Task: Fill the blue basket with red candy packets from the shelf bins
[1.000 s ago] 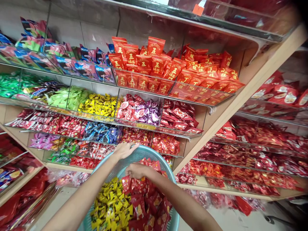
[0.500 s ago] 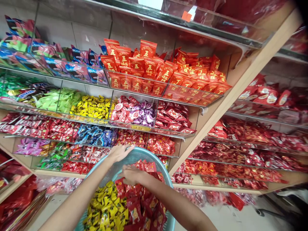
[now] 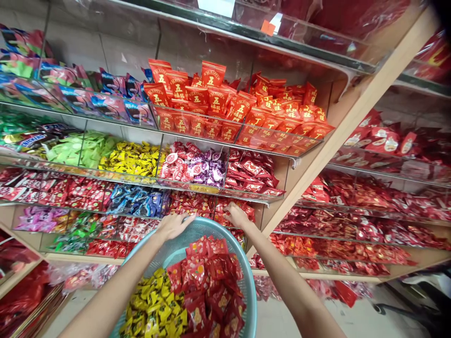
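My left hand (image 3: 175, 226) grips the far rim of a teal plastic basket (image 3: 249, 263), fingers over the edge. Inside the basket, yellow-wrapped candies (image 3: 155, 305) lie on the left and red candy packets (image 3: 211, 267) on the right. Beyond the rim, my right hand (image 3: 238, 216) reaches into a shelf compartment of red candy packets (image 3: 252, 212). Its fingers are slightly bent and apart at the packets, and I see nothing held in them. The fingertips are partly lost against the red wrappers.
Clear-fronted shelves (image 3: 197, 188) of sorted candies rise behind the basket. A slanting wooden divider (image 3: 317, 164) stands to the right, with more red packets beyond it. Plastic bags (image 3: 82, 276) lie below the shelves. A dark wheeled object (image 3: 398, 307) is at the lower right.
My right hand has moved from inside the basket, up and to the right, to the red packets on the shelf. My left hand stays on the rim.
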### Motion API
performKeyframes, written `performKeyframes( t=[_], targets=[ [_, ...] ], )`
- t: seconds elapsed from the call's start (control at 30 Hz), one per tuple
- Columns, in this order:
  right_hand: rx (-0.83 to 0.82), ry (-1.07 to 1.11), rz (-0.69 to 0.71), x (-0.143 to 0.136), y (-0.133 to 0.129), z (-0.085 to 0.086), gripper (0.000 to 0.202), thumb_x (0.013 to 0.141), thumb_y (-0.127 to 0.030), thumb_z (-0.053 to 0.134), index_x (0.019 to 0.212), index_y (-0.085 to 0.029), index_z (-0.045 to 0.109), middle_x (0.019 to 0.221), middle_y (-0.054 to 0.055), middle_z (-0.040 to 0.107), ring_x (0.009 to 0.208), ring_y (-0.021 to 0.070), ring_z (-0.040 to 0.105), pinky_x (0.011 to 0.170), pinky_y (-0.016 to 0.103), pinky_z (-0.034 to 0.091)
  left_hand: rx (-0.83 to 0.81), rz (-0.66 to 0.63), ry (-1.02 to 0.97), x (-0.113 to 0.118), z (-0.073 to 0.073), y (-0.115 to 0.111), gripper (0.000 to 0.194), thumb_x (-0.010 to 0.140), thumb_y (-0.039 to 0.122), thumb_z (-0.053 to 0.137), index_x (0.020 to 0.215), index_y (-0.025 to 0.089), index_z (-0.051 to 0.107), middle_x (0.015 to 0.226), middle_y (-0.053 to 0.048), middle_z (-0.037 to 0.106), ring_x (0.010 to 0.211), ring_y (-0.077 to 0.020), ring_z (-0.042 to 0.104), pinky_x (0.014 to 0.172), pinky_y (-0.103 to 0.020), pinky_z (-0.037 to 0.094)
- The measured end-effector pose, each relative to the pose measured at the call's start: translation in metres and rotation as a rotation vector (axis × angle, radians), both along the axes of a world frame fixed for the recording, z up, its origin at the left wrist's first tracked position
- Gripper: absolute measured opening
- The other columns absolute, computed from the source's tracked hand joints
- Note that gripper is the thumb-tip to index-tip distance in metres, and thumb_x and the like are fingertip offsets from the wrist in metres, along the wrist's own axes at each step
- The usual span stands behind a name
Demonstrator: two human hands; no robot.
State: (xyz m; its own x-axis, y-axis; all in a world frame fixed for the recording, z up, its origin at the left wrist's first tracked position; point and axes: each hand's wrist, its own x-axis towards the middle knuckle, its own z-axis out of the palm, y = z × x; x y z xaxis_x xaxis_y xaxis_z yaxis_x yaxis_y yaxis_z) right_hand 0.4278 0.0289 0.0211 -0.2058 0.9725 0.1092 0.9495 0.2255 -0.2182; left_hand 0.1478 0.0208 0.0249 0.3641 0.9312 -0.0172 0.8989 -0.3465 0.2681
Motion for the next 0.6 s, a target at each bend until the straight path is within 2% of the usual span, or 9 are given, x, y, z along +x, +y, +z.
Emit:
performKeyframes(
  t=[0.13,0.3,0.47,0.6],
  targets=[
    [-0.01,-0.02,-0.043,-0.003,0.003,-0.014,0.009,0.074,-0.02,0.056,0.083,-0.017,0.058,0.095,0.007,0.05,0.087,0.0152,0.049,0.07,0.024,0.035,0.009,0.007,0.009,0.0,-0.003,0.001,0.073,0.075,0.069,0.006,0.108,0.03,0.058,0.097,-0.007,0.066,0.092,-0.026,0.058,0.078,-0.037,0.04],
    [0.019,0.041,-0.021,0.001,-0.004,-0.01,0.005,0.078,-0.018,0.051,0.076,-0.017,0.055,0.085,0.004,0.053,0.078,0.0121,0.05,0.068,0.022,0.034,-0.009,0.025,0.008,0.002,-0.001,-0.001,0.074,0.074,0.07,0.007,0.107,0.028,0.058,0.097,-0.008,0.066,0.094,-0.0248,0.058,0.08,-0.035,0.039],
    [0.166,0.265,0.055,0.006,-0.028,0.016,0.013,0.082,-0.025,0.046,0.075,-0.017,0.054,0.076,0.002,0.055,0.065,0.0116,0.048,0.061,0.022,0.034,-0.006,0.011,0.01,0.001,-0.001,-0.002,0.075,0.074,0.07,0.006,0.106,0.027,0.058,0.095,-0.007,0.066,0.093,-0.0252,0.058,0.079,-0.035,0.039],
    [0.12,0.386,0.113,-0.003,-0.059,0.047,0.02,0.083,-0.033,0.045,0.077,-0.017,0.056,0.068,0.0,0.056,0.058,0.0109,0.046,0.055,0.021,0.033,-0.012,0.015,-0.003,0.001,-0.005,0.0,0.073,0.074,0.07,0.008,0.108,0.027,0.058,0.096,-0.007,0.065,0.094,-0.0249,0.057,0.08,-0.035,0.039]
  ],
)
